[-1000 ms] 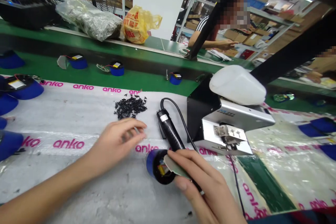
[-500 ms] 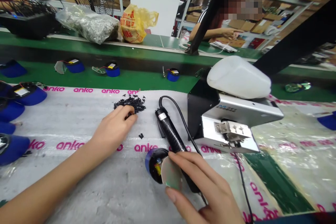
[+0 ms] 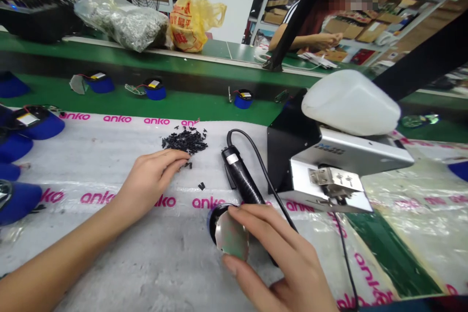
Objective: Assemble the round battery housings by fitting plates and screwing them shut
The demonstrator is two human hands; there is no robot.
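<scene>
My right hand (image 3: 281, 253) grips a thin round circuit board (image 3: 232, 236) by its edges, thumb below and fingers above. The board covers most of the opening of a blue round housing (image 3: 212, 226), whose inside is largely hidden. My left hand (image 3: 149, 173) is closed in a pinch at the near edge of a pile of small black pieces (image 3: 185, 140); what sits between its fingertips is too small to make out. One loose black piece (image 3: 201, 186) lies nearer to me. A black corded hand tool (image 3: 244, 178) rests beside my right hand, partly behind it.
A silver and black machine (image 3: 336, 190) with a white plastic container (image 3: 351, 102) stands right. Blue housings (image 3: 44, 124) crowd the left edge; others (image 3: 243, 100) sit on the green strip behind. Across the bench are a yellow bag (image 3: 188, 24) and another person's hands (image 3: 327, 41).
My left hand has drawn back slightly from the black pile, with its fingers pinched. The board in my right hand has shifted left over the housing, covering more of its opening.
</scene>
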